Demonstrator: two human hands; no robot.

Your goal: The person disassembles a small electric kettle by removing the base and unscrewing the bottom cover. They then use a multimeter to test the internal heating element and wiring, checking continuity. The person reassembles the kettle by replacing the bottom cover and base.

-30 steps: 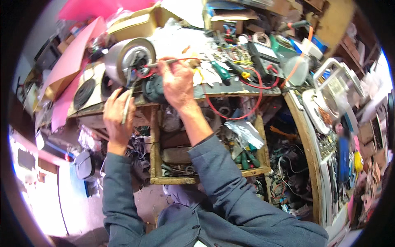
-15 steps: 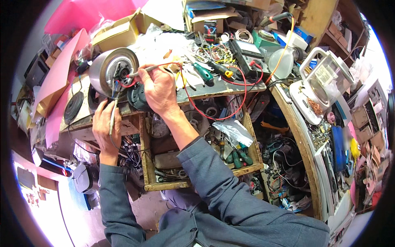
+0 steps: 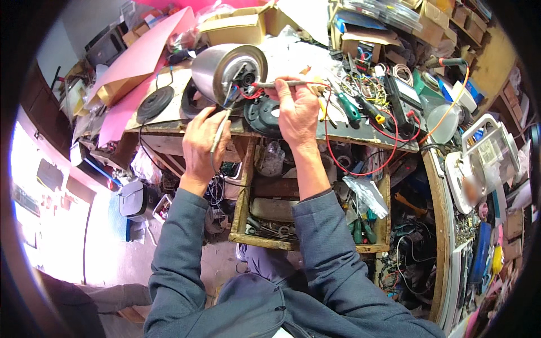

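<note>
A stainless steel kettle body (image 3: 209,72) lies on its side on the bench, its opened underside toward me, with wires and metal parts showing. Pinched in my left hand (image 3: 200,149) is a grey test probe (image 3: 220,134) with a dark lead; it points up at the wires. My right hand (image 3: 300,117) grips a second test probe (image 3: 270,84) with a red lead, its tip at the right side of the opening. Exact tip contact is too small to tell. Just below sits a round black plastic cover (image 3: 262,117), partly behind my right hand.
A round black power base (image 3: 156,105) lies at the left. Green screwdrivers (image 3: 348,108), pliers and loose wires crowd the right. Below the bench an open wooden drawer (image 3: 265,243) holds tools. A clear blender jug (image 3: 487,149) stands far right. Another person's trouser leg (image 3: 121,298) shows lower left.
The whole view has shifted, so bench and hands appear farther right. Both hands keep their probes at the kettle's underside. Another person's leg has come into view at lower left.
</note>
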